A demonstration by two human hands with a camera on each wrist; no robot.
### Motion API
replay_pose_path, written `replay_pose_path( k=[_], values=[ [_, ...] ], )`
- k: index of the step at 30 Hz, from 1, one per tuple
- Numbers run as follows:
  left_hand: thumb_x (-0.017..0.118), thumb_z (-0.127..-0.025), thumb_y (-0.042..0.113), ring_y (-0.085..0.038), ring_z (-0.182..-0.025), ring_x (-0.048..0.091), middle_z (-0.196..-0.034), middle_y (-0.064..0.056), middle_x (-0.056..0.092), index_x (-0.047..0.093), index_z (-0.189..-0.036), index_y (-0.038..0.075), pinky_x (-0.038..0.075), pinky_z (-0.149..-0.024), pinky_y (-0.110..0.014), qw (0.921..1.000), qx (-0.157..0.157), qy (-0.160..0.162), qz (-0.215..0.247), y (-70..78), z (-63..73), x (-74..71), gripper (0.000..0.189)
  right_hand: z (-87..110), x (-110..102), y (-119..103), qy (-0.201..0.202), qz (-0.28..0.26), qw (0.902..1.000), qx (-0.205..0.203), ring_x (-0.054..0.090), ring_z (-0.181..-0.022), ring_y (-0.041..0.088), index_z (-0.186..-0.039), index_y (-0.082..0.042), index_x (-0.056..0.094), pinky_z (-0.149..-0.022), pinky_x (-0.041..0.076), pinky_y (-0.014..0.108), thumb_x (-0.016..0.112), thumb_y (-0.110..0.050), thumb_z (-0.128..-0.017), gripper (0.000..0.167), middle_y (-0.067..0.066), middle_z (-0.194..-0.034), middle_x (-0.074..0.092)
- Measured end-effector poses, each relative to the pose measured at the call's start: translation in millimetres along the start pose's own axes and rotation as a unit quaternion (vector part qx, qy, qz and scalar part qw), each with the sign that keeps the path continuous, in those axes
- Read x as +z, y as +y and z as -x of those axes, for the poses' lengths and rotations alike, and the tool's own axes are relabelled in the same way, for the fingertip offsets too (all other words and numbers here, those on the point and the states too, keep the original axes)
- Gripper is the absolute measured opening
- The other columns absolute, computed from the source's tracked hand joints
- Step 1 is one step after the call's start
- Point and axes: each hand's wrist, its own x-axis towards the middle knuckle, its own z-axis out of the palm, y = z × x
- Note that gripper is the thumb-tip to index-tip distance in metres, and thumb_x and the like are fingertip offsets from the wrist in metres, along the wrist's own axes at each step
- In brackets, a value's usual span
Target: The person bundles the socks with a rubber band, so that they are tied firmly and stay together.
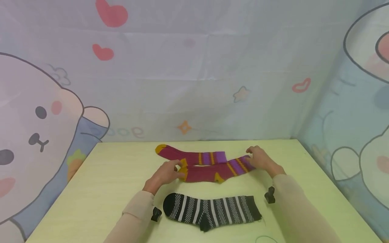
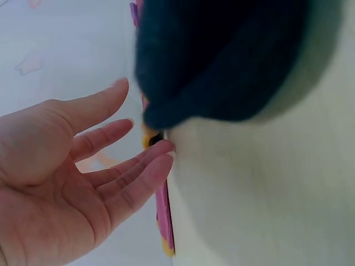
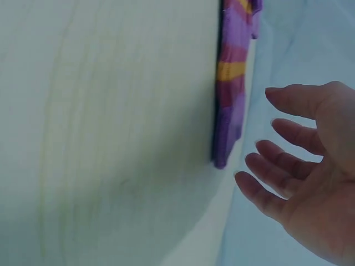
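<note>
Two maroon socks with mustard toes and purple cuffs lie at the back of the table. The far sock (image 1: 186, 157) is partly overlapped by the near sock (image 1: 203, 173). My left hand (image 1: 165, 172) is at the near sock's mustard toe, fingers apart and loosely bent; whether they touch it I cannot tell. At the purple cuff, my right hand (image 1: 262, 160) hovers with relaxed fingers, and the right wrist view shows a gap between those fingers (image 3: 260, 194) and the cuff (image 3: 228, 127). Closer to me lies a black-and-white striped sock (image 1: 212, 209), toe to the left.
The pale yellow table (image 1: 100, 189) meets a cartoon-print cloth backdrop (image 1: 170, 84) at its back edge. Cloth also hangs along the right side. A thin loose thread (image 1: 265, 236) lies near the front, right of the striped sock.
</note>
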Motion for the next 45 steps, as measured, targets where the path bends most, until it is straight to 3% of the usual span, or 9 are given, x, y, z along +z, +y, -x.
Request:
replay_pose_path(
  k=[10,17,22,29,33,37,41,45],
  values=[
    [0.081,-0.085,0.015,-0.025,-0.094,0.061,-0.104,-0.014,0.067,0.069,-0.113,0.003,0.053,-0.075,-0.036,0.9994,0.029,-0.013,0.016,-3.0,-4.1,7.3,0.033,0.1,12,14,0.004,0.011,0.999,0.043,0.055,-0.106,0.05,-0.118,0.018,0.056,-0.095,0.045,0.057,0.066,-0.009,-0.092,0.038,0.035,-0.11,0.058],
    [0.079,-0.084,0.005,-0.024,-0.087,0.058,-0.099,-0.013,0.067,0.07,-0.111,-0.004,0.053,-0.075,-0.035,0.9993,0.034,-0.009,0.009,-2.0,-4.7,7.9,0.03,-2.7,14,15,0.002,-0.033,0.9982,0.05,0.065,-0.095,0.042,-0.115,0.014,0.06,-0.082,0.054,0.05,0.067,-0.005,-0.09,0.033,0.029,-0.101,0.066],
    [0.077,-0.083,-0.001,-0.025,-0.089,0.058,-0.1,-0.014,0.066,0.069,-0.112,-0.006,0.054,-0.081,-0.04,0.9996,0.029,-0.004,-0.004,-1.2,-4.3,10.1,0.031,-2.8,15,14,0.009,-0.049,0.9972,0.057,0.065,-0.096,0.041,-0.113,0.007,0.067,-0.082,0.054,0.05,0.069,-0.002,-0.086,0.028,0.028,-0.103,0.068],
    [0.076,-0.081,-0.007,-0.029,-0.093,0.058,-0.107,-0.016,0.065,0.066,-0.116,-0.007,0.054,-0.085,-0.042,0.9993,0.037,-0.001,-0.004,-1.2,-7.4,12.3,0.036,-1.3,15,17,0.019,-0.072,0.996,0.05,0.063,-0.104,0.043,-0.11,0.004,0.074,-0.089,0.05,0.054,0.069,0.001,-0.085,0.025,0.027,-0.11,0.068],
    [0.077,-0.079,-0.009,-0.032,-0.1,0.059,-0.111,-0.016,0.064,0.066,-0.114,-0.003,0.054,-0.087,-0.043,0.9991,0.042,0.0,0.005,-2.4,-6.7,12.8,0.037,1.2,15,18,0.022,-0.091,0.9941,0.053,0.061,-0.111,0.044,-0.105,0.001,0.077,-0.094,0.047,0.056,0.07,0.0,-0.086,0.02,0.023,-0.111,0.07],
    [0.076,-0.077,-0.011,-0.032,-0.104,0.057,-0.115,-0.014,0.065,0.07,-0.115,0.0,0.054,-0.086,-0.043,0.999,0.043,-0.006,0.013,-2.4,-5.8,11.8,0.04,3.7,17,19,0.028,-0.102,0.9937,0.036,0.062,-0.11,0.045,-0.105,0.001,0.077,-0.092,0.049,0.055,0.071,-0.001,-0.088,0.018,0.024,-0.113,0.069],
    [0.073,-0.078,-0.011,-0.029,-0.098,0.057,-0.11,-0.014,0.067,0.072,-0.114,-0.003,0.053,-0.081,-0.039,0.999,0.042,-0.006,0.01,-1.6,-5.6,10.7,0.036,6.2,19,19,0.041,-0.101,0.994,0.007,0.064,-0.105,0.047,-0.108,0.005,0.074,-0.088,0.052,0.054,0.071,0.002,-0.087,0.021,0.028,-0.115,0.067],
    [0.073,-0.086,-0.001,-0.025,-0.087,0.056,-0.101,-0.014,0.067,0.072,-0.111,-0.007,0.05,-0.069,-0.032,0.9989,0.031,0.006,0.034,-0.5,-5.8,10.6,0.025,9.2,18,18,0.053,-0.102,0.9934,-0.004,0.066,-0.099,0.047,-0.111,0.008,0.072,-0.084,0.054,0.052,0.071,0.004,-0.086,0.024,0.03,-0.116,0.065]
  ],
)
